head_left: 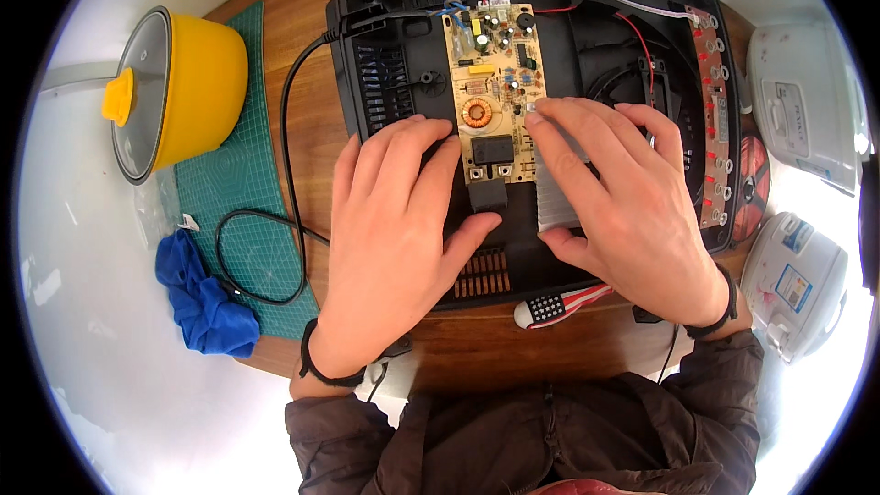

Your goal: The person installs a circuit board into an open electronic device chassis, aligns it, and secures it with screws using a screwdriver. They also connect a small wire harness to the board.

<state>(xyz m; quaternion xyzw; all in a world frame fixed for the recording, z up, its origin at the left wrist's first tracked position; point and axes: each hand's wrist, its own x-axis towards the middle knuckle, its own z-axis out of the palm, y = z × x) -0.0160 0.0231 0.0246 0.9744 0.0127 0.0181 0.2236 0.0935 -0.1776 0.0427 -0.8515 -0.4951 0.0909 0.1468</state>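
Note:
An open black appliance housing point(422, 82) holds a tan circuit board point(500, 82) with a copper coil point(477, 113), a black block point(487, 193) at its lower end and wires at the top. My left hand point(385, 238) rests over the housing left of the board, fingers apart, fingertips by the board's edge, thumb near the black block. My right hand point(623, 202) has its fingers and thumb on a silver finned heatsink point(554, 197) along the board's right side, partly covering it. A long button board point(713, 110) lies at the housing's right, joined by white wires.
A yellow lidded pot point(188, 92), green cutting mat point(225, 174), blue cloth point(206, 302) and looped black cable point(289, 119) are at left on the wooden table point(458, 348). A patterned cloth item point(559, 305) lies below the housing. Two white containers point(797, 110) stand at right.

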